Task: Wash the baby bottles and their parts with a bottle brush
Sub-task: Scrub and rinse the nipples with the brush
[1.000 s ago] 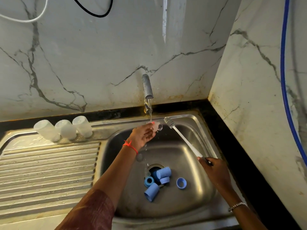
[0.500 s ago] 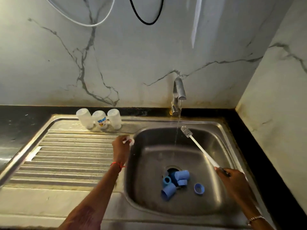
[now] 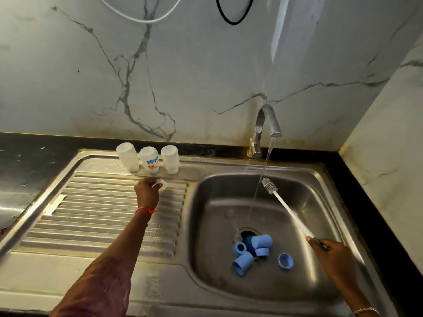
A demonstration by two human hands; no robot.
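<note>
My left hand point(image 3: 147, 193) holds a small clear teat point(image 3: 161, 185) low over the ribbed draining board point(image 3: 103, 213), just in front of three upturned white bottles point(image 3: 148, 160) at the board's back edge. My right hand point(image 3: 329, 252) grips the handle of a white bottle brush point(image 3: 270, 186), whose bristled head points up into the sink beside the running water. Several blue caps and rings point(image 3: 251, 250) lie around the drain at the bottom of the steel sink point(image 3: 304, 186).
The tap point(image 3: 266, 124) at the back of the sink runs a thin stream into the basin. Black counter borders the sink on the left and right. Marble walls close in behind and on the right. Cables hang along the top.
My left hand carried the teat from under the tap leftward to the draining board near the bottles. The view swung left. The right hand kept the brush over the sink.
</note>
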